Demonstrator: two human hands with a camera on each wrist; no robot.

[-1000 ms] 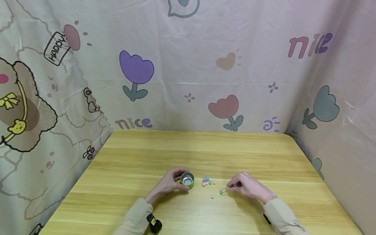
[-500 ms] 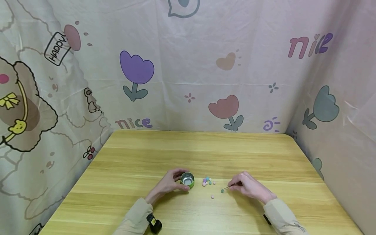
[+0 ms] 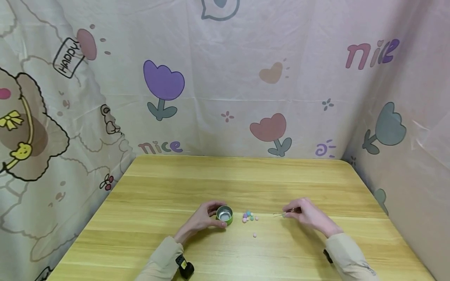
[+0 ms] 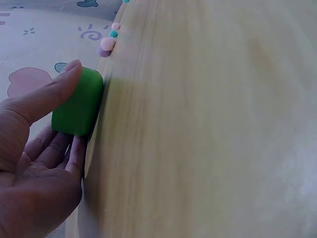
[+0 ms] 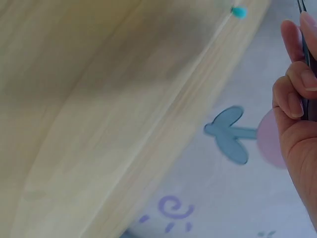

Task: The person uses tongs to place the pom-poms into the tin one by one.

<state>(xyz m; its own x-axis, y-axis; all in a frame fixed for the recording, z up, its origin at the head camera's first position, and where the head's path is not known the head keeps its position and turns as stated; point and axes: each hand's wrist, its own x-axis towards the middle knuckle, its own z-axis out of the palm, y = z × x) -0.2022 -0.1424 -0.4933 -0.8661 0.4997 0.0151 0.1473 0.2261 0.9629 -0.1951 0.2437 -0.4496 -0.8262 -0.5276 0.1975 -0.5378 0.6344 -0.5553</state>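
My left hand [image 3: 205, 216] holds a small round green tin [image 3: 229, 221] upright on the table, its silvery inside showing. In the left wrist view the thumb lies on one side of the green tin [image 4: 81, 106] and the fingers on the other. My right hand [image 3: 305, 212] pinches metal tweezers [image 3: 293, 210] that point left, slightly spread at the tips. A teal bead [image 3: 284, 216] lies just under the tweezers; the right wrist view shows this teal bead [image 5: 239, 12] on the wood, apart from the tweezers [image 5: 305, 52].
Several pastel beads [image 3: 245, 220] sit in a cluster between the hands. One pink bead [image 3: 254, 235] lies apart, nearer the front. The wooden table [image 3: 197, 175] meets a printed cloth backdrop [image 3: 218, 78] at its back, with cloth along both sides.
My right hand and tweezers have moved right and farther back. The teal bead, earlier at the tweezer tips, now lies farther right and back. My left hand and the tin stay put.
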